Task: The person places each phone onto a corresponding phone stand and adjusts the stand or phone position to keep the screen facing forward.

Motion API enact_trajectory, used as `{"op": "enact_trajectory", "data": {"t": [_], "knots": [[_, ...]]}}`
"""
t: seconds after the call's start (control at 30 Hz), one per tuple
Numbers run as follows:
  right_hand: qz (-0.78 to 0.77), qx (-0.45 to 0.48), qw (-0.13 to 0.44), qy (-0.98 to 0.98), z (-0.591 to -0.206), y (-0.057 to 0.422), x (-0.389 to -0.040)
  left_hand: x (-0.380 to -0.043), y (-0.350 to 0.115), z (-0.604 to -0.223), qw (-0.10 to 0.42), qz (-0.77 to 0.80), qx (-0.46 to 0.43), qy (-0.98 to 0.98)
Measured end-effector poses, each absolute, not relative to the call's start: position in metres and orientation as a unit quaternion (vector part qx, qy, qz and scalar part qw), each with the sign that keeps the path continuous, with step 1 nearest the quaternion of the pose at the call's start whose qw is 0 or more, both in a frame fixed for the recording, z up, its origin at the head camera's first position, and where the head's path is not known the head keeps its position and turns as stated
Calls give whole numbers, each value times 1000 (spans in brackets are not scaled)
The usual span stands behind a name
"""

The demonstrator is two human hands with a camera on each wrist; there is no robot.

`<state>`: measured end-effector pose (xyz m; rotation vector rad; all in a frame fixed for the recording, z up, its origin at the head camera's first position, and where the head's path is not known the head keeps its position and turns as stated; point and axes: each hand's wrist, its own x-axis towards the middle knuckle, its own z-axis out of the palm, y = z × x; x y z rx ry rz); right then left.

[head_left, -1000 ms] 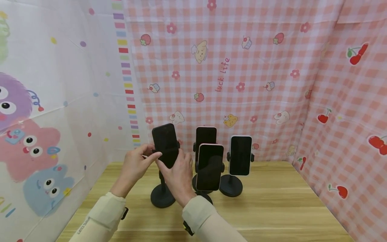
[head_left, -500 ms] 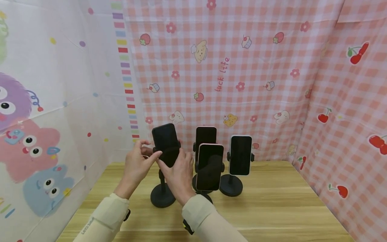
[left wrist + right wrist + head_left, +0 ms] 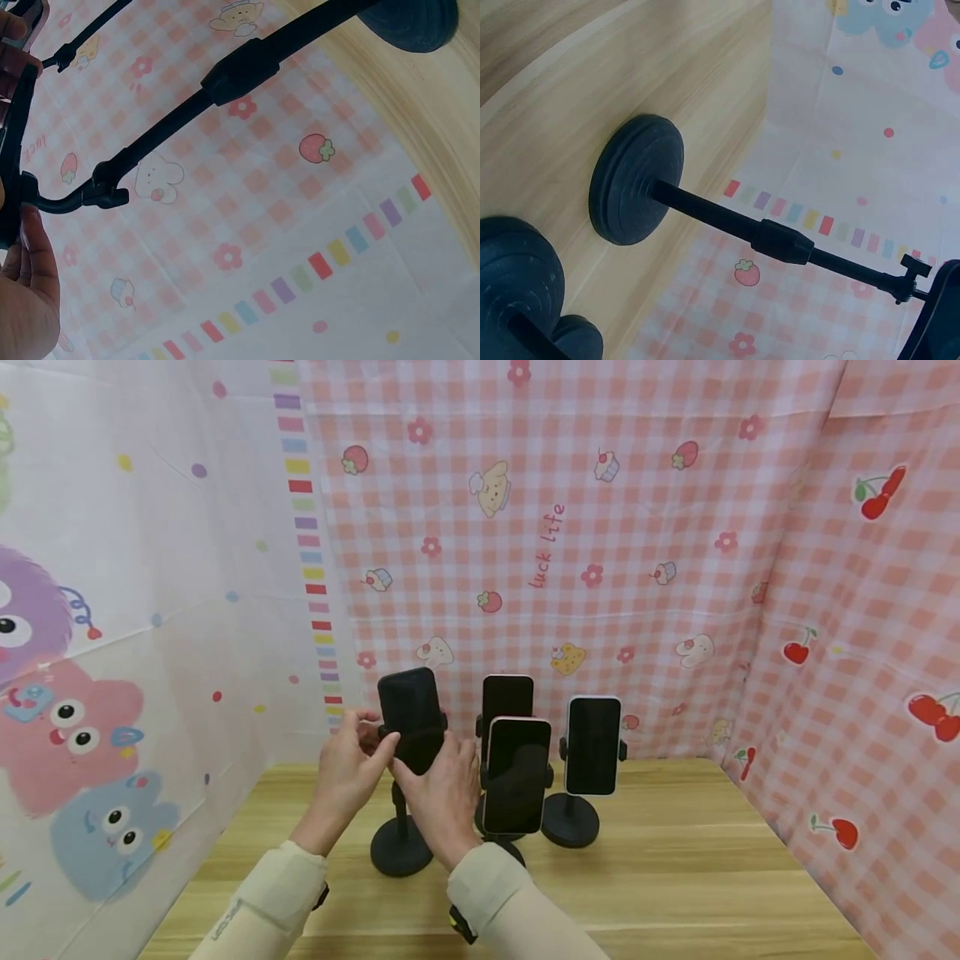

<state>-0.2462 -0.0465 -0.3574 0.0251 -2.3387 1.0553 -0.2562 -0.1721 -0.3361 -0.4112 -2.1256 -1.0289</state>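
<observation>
A black smartphone [image 3: 409, 700], screen facing me, sits tilted in the clamp of a black phone stand [image 3: 402, 846] left of centre. My left hand [image 3: 343, 777] pinches the left edge at the clamp, thumb in front and fingers behind. From the right side my right hand [image 3: 446, 793] holds the phone's lower part, thumb across the lower front. In the left wrist view my left hand [image 3: 34, 292] reaches the back of the clamp beside the stand's bent neck [image 3: 75, 199]. The right wrist view shows the stand's round base [image 3: 634, 187] and pole, with the right hand out of sight.
Close by on the right, several more phones stand in black stands: a front phone [image 3: 517, 777], a rear phone [image 3: 508, 695] partly behind it, and a white-edged phone [image 3: 593, 745]. The wooden table [image 3: 675, 860] ends at a pink checked cloth [image 3: 600, 510].
My left hand has shifted slightly to the right, its fingers drawn in closer behind the clamp. My right hand and the phone hold nearly the same position.
</observation>
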Motion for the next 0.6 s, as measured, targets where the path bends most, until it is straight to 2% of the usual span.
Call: {"op": "enact_trajectory", "data": {"t": [0.17,0.6], "knots": [[409,41,263,-873,-355,-46,-242,-258,-181,-338,364,-406,-168,-821],[441,73,275,-851,-350,-43,-246,-263,-191,-341,332,-431,-201,-815]]}}
